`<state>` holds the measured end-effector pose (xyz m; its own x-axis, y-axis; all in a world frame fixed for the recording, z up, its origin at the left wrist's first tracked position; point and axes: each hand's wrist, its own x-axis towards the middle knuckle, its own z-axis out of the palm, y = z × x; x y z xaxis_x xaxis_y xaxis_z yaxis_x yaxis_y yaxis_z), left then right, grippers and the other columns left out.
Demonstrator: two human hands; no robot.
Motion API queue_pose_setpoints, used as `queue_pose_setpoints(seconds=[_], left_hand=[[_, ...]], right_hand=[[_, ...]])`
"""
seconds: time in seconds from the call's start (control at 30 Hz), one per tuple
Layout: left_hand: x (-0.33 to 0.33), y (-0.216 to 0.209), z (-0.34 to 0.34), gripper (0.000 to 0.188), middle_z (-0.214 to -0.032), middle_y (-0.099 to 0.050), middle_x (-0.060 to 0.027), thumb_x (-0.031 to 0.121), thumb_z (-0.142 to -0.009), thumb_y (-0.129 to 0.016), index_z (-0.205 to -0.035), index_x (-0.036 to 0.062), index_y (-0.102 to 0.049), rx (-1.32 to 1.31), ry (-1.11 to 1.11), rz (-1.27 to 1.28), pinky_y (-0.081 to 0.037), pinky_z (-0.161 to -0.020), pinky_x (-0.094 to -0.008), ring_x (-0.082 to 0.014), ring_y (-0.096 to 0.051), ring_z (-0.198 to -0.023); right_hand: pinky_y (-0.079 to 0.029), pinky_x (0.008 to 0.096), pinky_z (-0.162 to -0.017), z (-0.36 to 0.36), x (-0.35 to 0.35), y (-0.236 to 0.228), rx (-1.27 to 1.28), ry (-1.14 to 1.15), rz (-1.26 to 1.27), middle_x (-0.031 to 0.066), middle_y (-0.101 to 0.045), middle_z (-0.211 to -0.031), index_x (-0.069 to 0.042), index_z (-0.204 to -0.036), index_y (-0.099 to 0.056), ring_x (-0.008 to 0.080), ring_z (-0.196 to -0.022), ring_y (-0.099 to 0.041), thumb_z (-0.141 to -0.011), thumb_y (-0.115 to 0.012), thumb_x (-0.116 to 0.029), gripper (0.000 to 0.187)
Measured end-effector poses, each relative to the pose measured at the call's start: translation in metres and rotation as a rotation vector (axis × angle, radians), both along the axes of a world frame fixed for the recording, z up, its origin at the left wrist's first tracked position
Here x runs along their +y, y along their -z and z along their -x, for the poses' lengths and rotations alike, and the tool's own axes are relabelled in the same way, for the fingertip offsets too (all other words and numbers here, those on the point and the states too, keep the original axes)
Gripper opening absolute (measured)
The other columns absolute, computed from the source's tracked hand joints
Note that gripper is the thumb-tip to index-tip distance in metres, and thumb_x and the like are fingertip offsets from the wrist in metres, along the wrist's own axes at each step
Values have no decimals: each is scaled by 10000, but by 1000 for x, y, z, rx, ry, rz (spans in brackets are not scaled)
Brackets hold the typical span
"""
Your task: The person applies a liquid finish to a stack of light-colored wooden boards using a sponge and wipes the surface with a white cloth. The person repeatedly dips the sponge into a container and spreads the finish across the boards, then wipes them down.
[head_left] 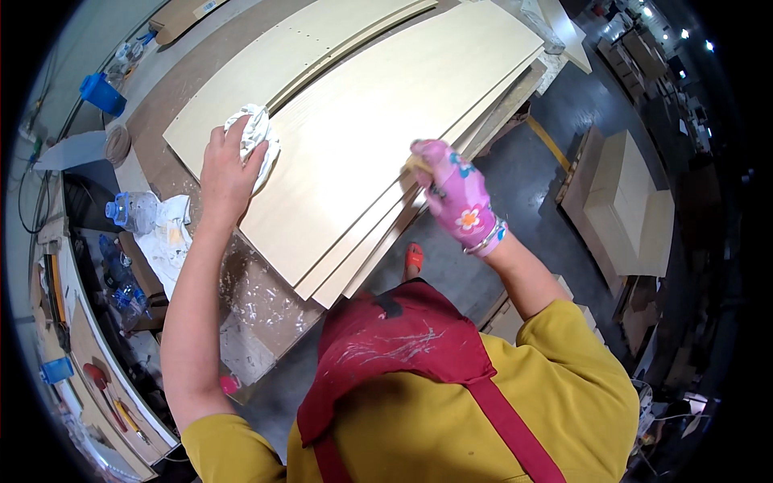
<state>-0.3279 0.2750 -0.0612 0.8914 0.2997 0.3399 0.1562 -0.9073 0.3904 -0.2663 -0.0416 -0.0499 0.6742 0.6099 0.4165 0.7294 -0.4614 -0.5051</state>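
My bare left hand [228, 173] is closed around a crumpled white cloth [259, 133], which rests at the left edge of the upper pale wooden panel [346, 153]. That panel lies on a stack of similar boards, their edges fanned out toward me. On my right hand [457, 189] is a pink flowered glove. Its fingers are closed around a small tan piece [416, 167] at the stack's right edge; the piece is blurred and mostly covered, so its kind cannot be made out. A second stack of pale panels [241, 80] lies just beyond, on the left.
The brown worktable [266, 310] carries white flecks near its front corner. To the left are a clear jug [137, 211], a stained white cloth [169, 237] and a blue container [102, 94]. Screwdrivers [105, 386] lie on a side shelf. An open cardboard box [628, 205] stands at right.
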Motion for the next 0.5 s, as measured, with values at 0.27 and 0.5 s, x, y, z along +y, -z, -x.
queue_pose_setpoints(seconds=[0.27,0.5], left_hand=[[0,2,-1,477,-1062,-529,-184,317,-879,-602,-1275,64,-523,2,3,-2,-453,-837,-416,-367,-560,-979],[3,7,0,456,-1048,-530,-171,327,-875,-596,-1264,97,-536,-27,4,-23,-450,-836,-417,-346,-551,-970]], right_hand=[[-519,386,-744,12,4,22,40,2,-182,174,-586,-1075,-63,-1156,-483,364,-907,-624,-826,-590,-18,349],[-510,375,-783,6,0,8,12,-12,-63,168,-574,-1086,-37,-1120,-492,363,-935,-613,-786,-579,63,359]])
